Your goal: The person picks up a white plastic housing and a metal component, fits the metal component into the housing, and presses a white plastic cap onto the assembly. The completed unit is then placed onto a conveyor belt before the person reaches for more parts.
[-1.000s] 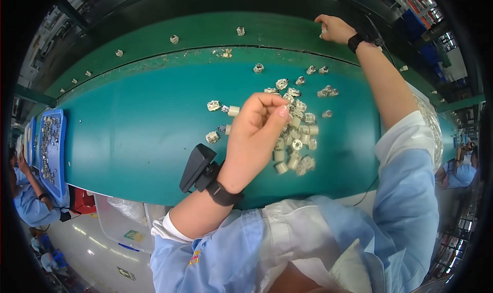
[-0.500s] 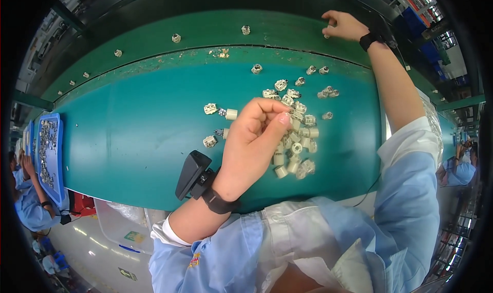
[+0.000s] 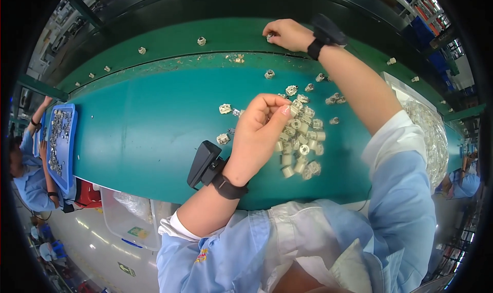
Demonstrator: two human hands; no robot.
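Observation:
My right hand (image 3: 291,35) reaches over the far green strip, its fingers closed on a small cream-and-dark cylindrical part (image 3: 269,37). My left hand (image 3: 257,131) hovers at the left of a pile of small cream plastic parts (image 3: 304,149), thumb and forefinger pinched together. What lies in that pinch, if anything, I cannot make out. Left of this hand lie a couple of loose cream parts (image 3: 225,109). Beyond the pile a few parts with dark insides, such as one cream-and-dark part (image 3: 269,74), stand apart on the teal surface.
Along the far strip (image 3: 172,44) several similar parts stand spaced out. At the left end is a blue tray (image 3: 70,154) of small metal pieces, with a co-worker (image 3: 32,175) beside it. Clear plastic wrapping (image 3: 429,139) fills a container at the right; a see-through bin (image 3: 128,234) stands below.
My right hand has swept left along the far strip and now grips a part there. My left hand keeps its pinch near the pile. The co-worker's arm now stretches outward.

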